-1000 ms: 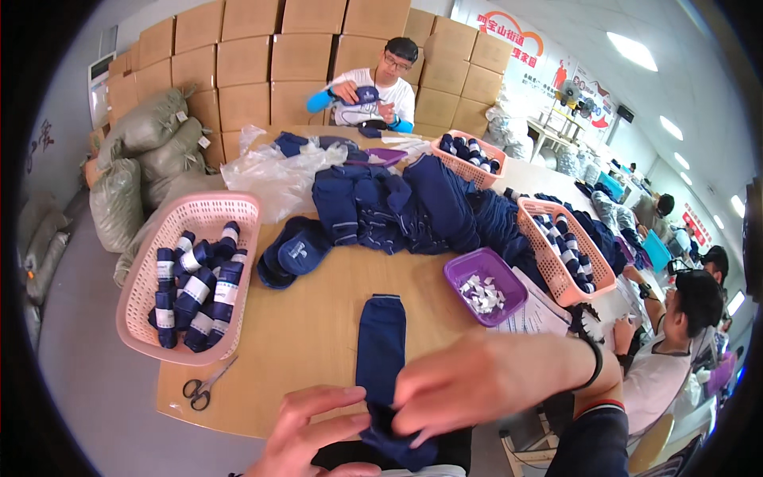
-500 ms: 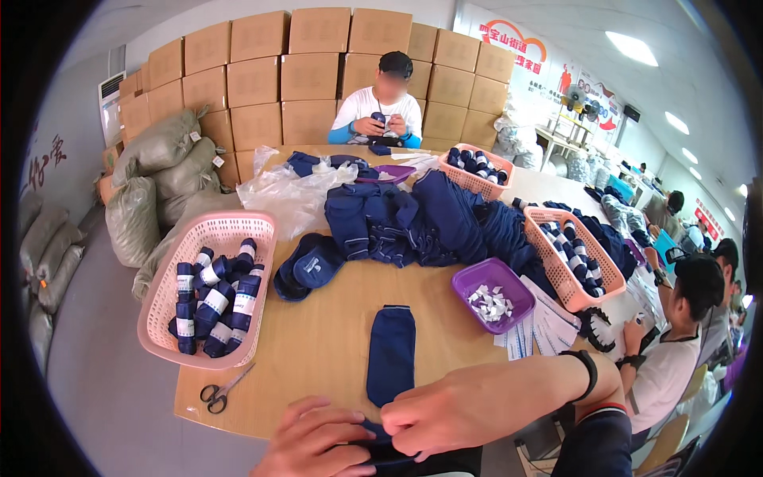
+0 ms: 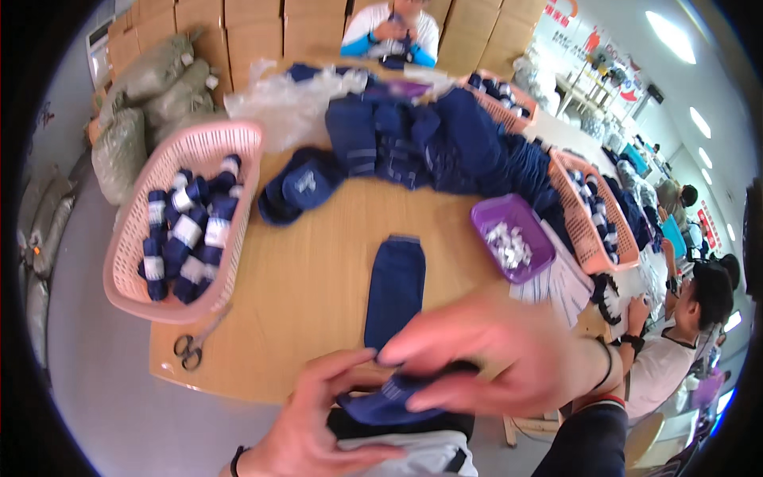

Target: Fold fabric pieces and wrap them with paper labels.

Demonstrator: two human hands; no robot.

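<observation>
Both hands sit low center of the frame, closed around the near end of a navy sock: left hand cupping underneath, right hand pinching on top. The sock's long axis runs straight up-frame across the table.

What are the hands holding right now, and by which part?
Both the left hand and right hand grip the near end of the navy sock, at its striped cuff; the rest lies flat on the table.
</observation>
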